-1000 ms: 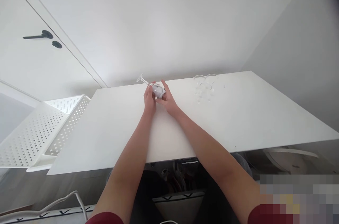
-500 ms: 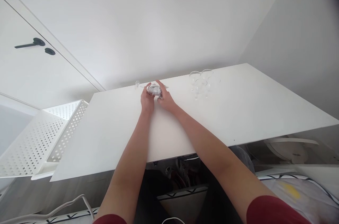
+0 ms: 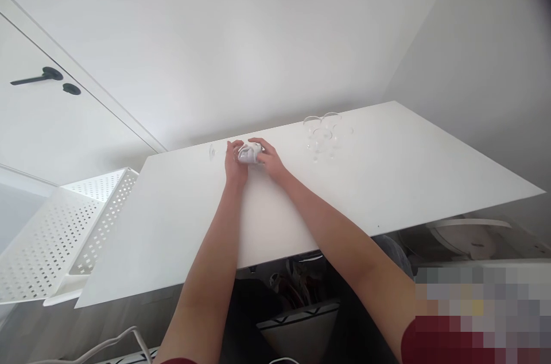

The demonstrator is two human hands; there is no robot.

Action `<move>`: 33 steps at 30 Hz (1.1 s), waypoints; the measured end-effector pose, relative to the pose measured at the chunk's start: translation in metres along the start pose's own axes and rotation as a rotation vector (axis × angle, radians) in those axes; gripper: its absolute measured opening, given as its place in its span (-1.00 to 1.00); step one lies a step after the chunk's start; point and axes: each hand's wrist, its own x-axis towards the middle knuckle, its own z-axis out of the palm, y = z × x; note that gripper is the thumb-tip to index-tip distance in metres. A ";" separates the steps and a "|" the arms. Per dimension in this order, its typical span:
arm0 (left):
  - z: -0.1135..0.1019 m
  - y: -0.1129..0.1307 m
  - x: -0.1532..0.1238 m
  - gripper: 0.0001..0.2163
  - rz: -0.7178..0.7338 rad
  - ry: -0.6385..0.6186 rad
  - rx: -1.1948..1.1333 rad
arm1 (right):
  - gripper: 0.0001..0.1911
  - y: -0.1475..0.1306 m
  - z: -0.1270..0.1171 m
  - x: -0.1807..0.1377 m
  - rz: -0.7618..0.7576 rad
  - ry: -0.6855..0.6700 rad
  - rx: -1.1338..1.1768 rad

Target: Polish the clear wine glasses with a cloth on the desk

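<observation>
A clear wine glass (image 3: 212, 151) lies sideways above the white table, its foot pointing left and its stem partly hidden. My left hand (image 3: 236, 166) is wrapped round the glass near the stem and bowl. Whitish cloth or tissue (image 3: 249, 151) shows at the bowl, between my two hands. My right hand (image 3: 270, 162) is closed over this white material at the rim end, fingers bent round it. Whether the cloth is inside the bowl or around it, I cannot tell. Several clear stemmed glasses (image 3: 322, 133) stand together to the right of my hands.
The white table (image 3: 387, 169) runs along the back wall. At its left stands a white perforated metal rack (image 3: 64, 232), with a door and black handle (image 3: 51, 73) beyond. Shoes (image 3: 297, 286) lie in the dark below the table's front edge.
The glass and both hands have shifted slightly left and towards me. My right hand has turned at the bowl, its fingers now bent more over the white material. The camera view has moved a little.
</observation>
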 end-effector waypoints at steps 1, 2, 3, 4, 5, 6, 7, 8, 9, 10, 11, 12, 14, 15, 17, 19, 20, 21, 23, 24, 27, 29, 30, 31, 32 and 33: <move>-0.001 0.000 0.001 -0.59 -0.013 0.031 -0.012 | -0.36 0.000 0.002 -0.002 -0.042 -0.028 -0.109; -0.002 0.001 0.001 -0.57 -0.011 0.047 -0.032 | -0.31 0.000 0.004 -0.003 -0.074 -0.070 -0.181; -0.003 0.002 0.000 -0.58 0.006 0.050 -0.056 | -0.25 0.000 0.007 -0.005 -0.091 -0.115 -0.203; -0.003 0.003 0.000 -0.61 0.027 0.045 -0.080 | -0.17 0.000 0.009 -0.007 -0.093 -0.153 -0.175; -0.002 0.004 -0.001 -0.66 0.048 0.038 -0.097 | -0.09 0.000 0.011 -0.008 -0.078 -0.181 -0.114; -0.002 0.004 -0.002 -0.71 0.066 0.035 -0.108 | -0.02 0.000 0.012 -0.009 -0.051 -0.193 -0.040; -0.002 0.005 -0.003 -0.77 0.078 0.038 -0.113 | 0.03 0.000 0.013 -0.010 -0.022 -0.191 0.022; -0.002 0.005 -0.004 -0.82 0.084 0.044 -0.116 | 0.06 0.000 0.014 -0.010 0.003 -0.181 0.061; -0.002 0.005 -0.004 -0.86 0.082 0.049 -0.120 | 0.07 -0.001 0.014 -0.011 0.018 -0.173 0.070; -0.003 0.005 -0.003 -0.89 0.073 0.050 -0.125 | 0.07 -0.002 0.015 -0.011 0.021 -0.172 0.062; -0.004 0.004 -0.003 -0.91 0.063 0.052 -0.134 | 0.05 -0.003 0.015 -0.011 0.017 -0.179 0.052; -0.005 0.004 -0.002 -0.91 0.055 0.055 -0.143 | 0.01 -0.004 0.015 -0.012 0.009 -0.193 0.048; -0.008 0.003 0.001 -0.90 0.044 0.066 -0.142 | -0.13 -0.006 0.015 -0.011 0.004 -0.224 0.064; -0.008 0.002 0.003 -0.87 0.038 0.075 -0.126 | -0.22 -0.007 0.014 -0.010 0.011 -0.213 0.075; -0.009 0.000 0.006 -0.81 0.016 0.088 -0.079 | -0.39 -0.008 0.013 -0.008 0.029 -0.141 0.069; -0.010 -0.002 0.008 -0.75 0.001 0.097 -0.047 | -0.46 -0.008 0.012 -0.007 0.031 -0.043 0.022; -0.010 -0.003 0.008 -0.75 0.002 0.106 -0.047 | -0.47 -0.008 0.011 -0.006 0.033 -0.004 0.000; -0.011 -0.003 0.009 -0.75 0.008 0.116 -0.060 | -0.46 -0.008 0.011 -0.006 0.043 0.015 -0.003; -0.011 -0.004 0.008 -0.77 0.029 0.130 -0.106 | -0.40 -0.008 0.011 -0.007 0.079 -0.006 0.052; -0.011 -0.004 0.007 -0.77 0.041 0.126 -0.126 | -0.37 -0.008 0.012 -0.007 0.100 -0.037 0.090; -0.011 -0.003 0.004 -0.70 0.081 0.094 -0.134 | -0.36 -0.008 0.014 -0.010 0.127 -0.100 0.048; -0.010 -0.002 0.004 -0.63 0.088 0.113 -0.119 | -0.43 -0.009 0.015 -0.010 0.125 -0.097 -0.057; -0.011 -0.002 0.004 -0.62 0.089 0.132 -0.120 | -0.46 -0.009 0.016 -0.011 0.121 -0.103 -0.074; -0.011 -0.001 0.005 -0.62 0.086 0.152 -0.131 | -0.48 -0.009 0.015 -0.010 0.118 -0.120 -0.055; -0.012 -0.001 0.006 -0.63 0.081 0.167 -0.154 | -0.47 -0.009 0.015 -0.010 0.120 -0.139 -0.011; -0.013 0.000 0.008 -0.63 0.076 0.176 -0.190 | -0.45 -0.009 0.014 -0.009 0.124 -0.153 0.042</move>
